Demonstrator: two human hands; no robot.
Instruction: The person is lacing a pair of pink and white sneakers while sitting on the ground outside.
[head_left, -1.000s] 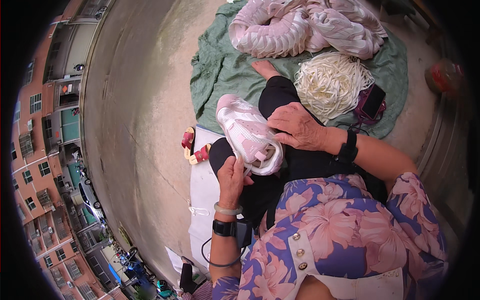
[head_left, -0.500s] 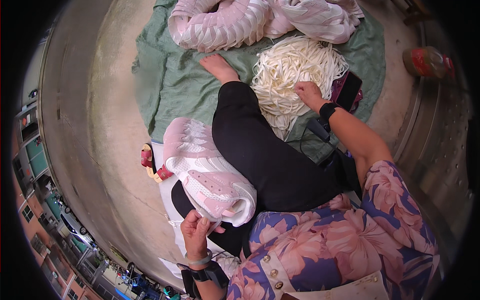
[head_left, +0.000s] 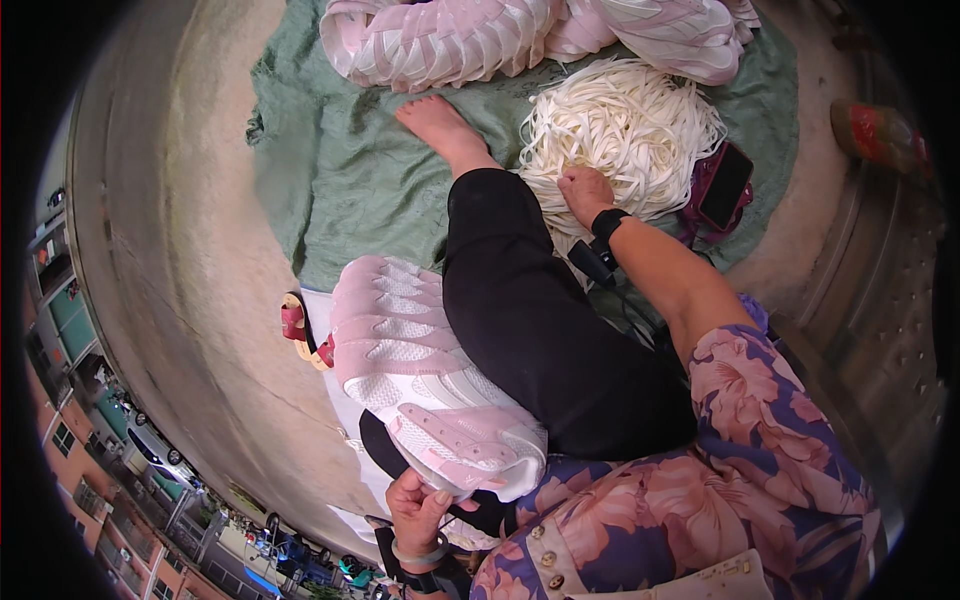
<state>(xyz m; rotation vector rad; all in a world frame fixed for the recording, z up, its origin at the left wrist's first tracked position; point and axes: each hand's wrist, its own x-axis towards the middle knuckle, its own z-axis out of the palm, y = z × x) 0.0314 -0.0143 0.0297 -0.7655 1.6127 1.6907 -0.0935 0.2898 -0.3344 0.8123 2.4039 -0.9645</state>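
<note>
A row of nested pink-and-white shoe uppers (head_left: 400, 340) lies over my left leg. At its near end is a shoe upper (head_left: 465, 440) with eyelet holes along its pink edge. My left hand (head_left: 418, 512) pinches the lower rim of that upper between thumb and fingers. Farther off, my right hand (head_left: 586, 196) is closed at the near left edge of a heap of flat white shoelaces (head_left: 640, 130). The fingers grip laces there; how many is hidden under the hand.
More nested uppers (head_left: 450, 45) lie on the green cloth (head_left: 350, 170) beyond my bare foot (head_left: 440, 130). A phone (head_left: 725, 185) rests beside the heap. A red-labelled bottle (head_left: 875, 135) stands at the right, red sandals (head_left: 300, 325) at the left.
My right hand has moved left across the lace heap to its near left edge. The left hand keeps its pinch on the upper, which has tilted slightly. The whole view has shifted a little.
</note>
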